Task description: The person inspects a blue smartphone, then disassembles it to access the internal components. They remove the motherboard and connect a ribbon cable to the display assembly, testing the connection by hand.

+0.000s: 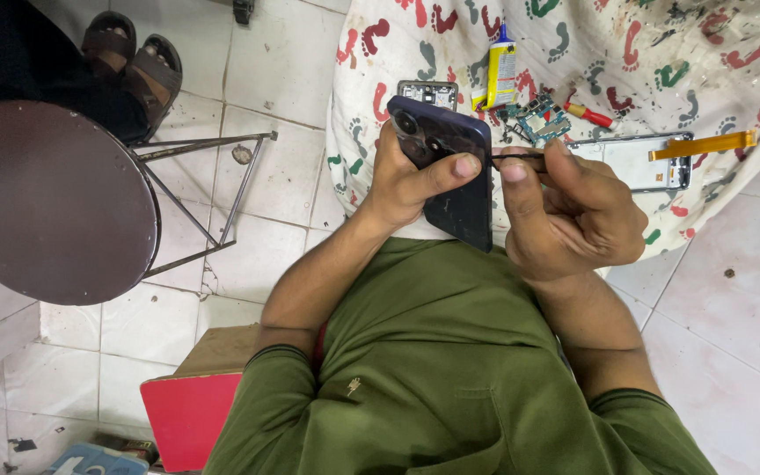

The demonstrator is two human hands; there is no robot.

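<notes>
Dark phone (pixel 450 171): gripped in left hand (pixel 406 176), camera side up, thumb bracing its back. Thin tool (pixel 521 157): pinched in right hand (pixel 565 211), tip set at phone's edge. Beyond, on footprint-patterned worktop (pixel 661 53): circuit board (pixel 538 119), glue tube (pixel 501 75), open frame (pixel 639 163).

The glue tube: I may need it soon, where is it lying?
In the head view the glue tube lies on the footprint-patterned cloth, beyond the dark phone and just left of the circuit board.
</notes>
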